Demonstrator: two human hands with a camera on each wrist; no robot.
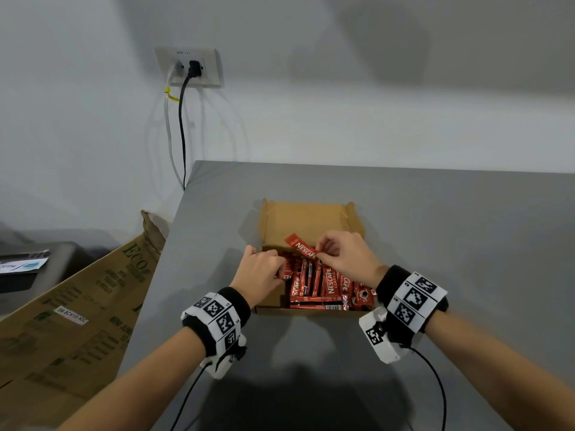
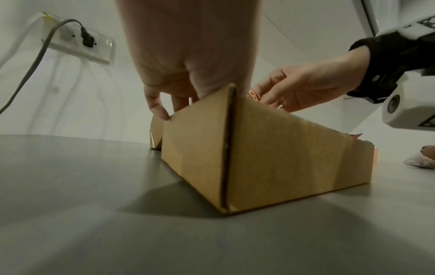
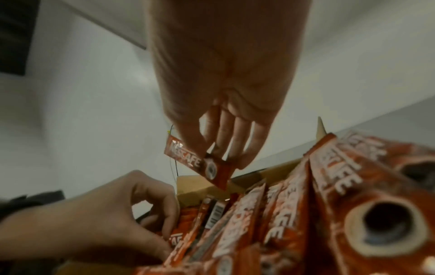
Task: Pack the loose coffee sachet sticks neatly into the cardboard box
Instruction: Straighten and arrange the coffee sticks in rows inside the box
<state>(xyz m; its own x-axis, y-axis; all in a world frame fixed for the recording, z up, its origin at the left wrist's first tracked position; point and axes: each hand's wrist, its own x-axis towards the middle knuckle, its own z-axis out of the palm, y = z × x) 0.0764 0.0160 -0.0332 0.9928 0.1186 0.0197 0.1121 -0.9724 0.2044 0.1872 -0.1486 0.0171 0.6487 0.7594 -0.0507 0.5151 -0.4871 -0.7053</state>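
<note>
Presently the right hand (image 1: 345, 256) pinches one red coffee sachet stick (image 1: 301, 244) between thumb and fingertips, held tilted above the far part of the cardboard box (image 1: 270, 298). The left hand (image 1: 259, 272), fingers curled, grips sachets at the box's left side. Inside, a batch of red sachets (image 1: 329, 286) stands packed lengthwise, several leaning. The box lid (image 1: 306, 220) lies open toward the wall. The box rests on the grey tabletop (image 1: 451, 237).
</note>
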